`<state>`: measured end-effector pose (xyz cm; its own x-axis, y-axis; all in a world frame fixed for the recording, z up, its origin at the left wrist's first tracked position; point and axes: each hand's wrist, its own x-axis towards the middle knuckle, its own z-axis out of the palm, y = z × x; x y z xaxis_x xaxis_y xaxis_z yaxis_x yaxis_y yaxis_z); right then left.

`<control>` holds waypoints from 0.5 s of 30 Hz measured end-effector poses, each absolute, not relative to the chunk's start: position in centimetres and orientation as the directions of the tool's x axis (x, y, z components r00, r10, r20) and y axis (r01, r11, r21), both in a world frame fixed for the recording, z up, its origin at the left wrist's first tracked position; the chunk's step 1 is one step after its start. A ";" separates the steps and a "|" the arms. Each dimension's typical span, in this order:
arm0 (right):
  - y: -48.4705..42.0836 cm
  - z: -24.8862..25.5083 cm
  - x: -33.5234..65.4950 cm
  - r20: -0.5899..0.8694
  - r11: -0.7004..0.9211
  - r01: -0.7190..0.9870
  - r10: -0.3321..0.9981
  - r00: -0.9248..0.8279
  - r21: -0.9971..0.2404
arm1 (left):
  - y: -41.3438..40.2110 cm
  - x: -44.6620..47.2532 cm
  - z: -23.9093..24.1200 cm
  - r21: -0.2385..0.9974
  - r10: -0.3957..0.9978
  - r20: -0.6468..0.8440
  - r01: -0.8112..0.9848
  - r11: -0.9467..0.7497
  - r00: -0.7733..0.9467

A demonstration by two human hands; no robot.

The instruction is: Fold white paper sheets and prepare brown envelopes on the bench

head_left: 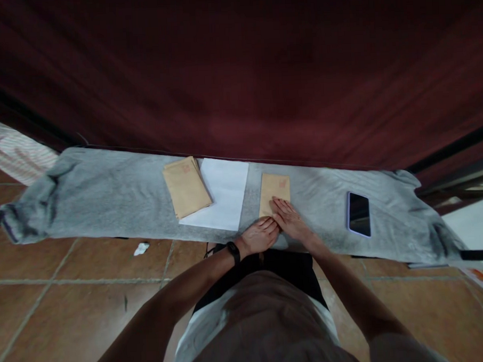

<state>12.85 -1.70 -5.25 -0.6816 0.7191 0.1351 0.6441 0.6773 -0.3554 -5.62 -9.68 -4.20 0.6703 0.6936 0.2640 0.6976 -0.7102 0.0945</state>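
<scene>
A single brown envelope lies flat on a grey cloth-covered surface in front of me. My right hand rests flat on its near end, fingers stretched out. My left hand, with a black band on the wrist, lies beside it at the envelope's near left corner, fingers extended and pressing down. Neither hand grips anything. To the left, a stack of brown envelopes sits partly on a white sheet of paper.
A dark smartphone lies on the cloth to the right. A dark red curtain hangs behind the surface. Brown floor tiles lie below, with a small white scrap on them. Striped fabric shows at far left.
</scene>
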 end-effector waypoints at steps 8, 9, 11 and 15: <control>-5.8 -4.5 15.3 0.112 0.658 0.582 0.703 -0.702 -0.478 | -9.7 -5.7 -4.6 0.103 0.703 0.243 0.703 -0.704 0.669; -5.7 -4.4 15.5 0.112 0.654 0.570 0.700 -0.705 -0.498 | -9.7 -5.7 -4.5 0.107 0.703 0.242 0.702 -0.705 0.669; -5.1 -4.1 15.9 0.114 0.639 0.546 0.699 -0.706 -0.542 | -9.7 -5.7 -4.1 0.121 0.703 0.239 0.698 -0.706 0.670; -2.1 -3.9 15.7 0.148 0.596 0.581 0.758 -0.635 -0.555 | -9.8 -5.7 -3.6 0.139 0.707 0.228 0.696 -0.705 0.670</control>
<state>15.74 -2.13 -3.90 -0.6355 0.7577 0.1483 0.5808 0.5957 -0.5549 -5.73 -9.76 -3.65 0.6699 0.7066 0.2279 0.6960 -0.7046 0.1386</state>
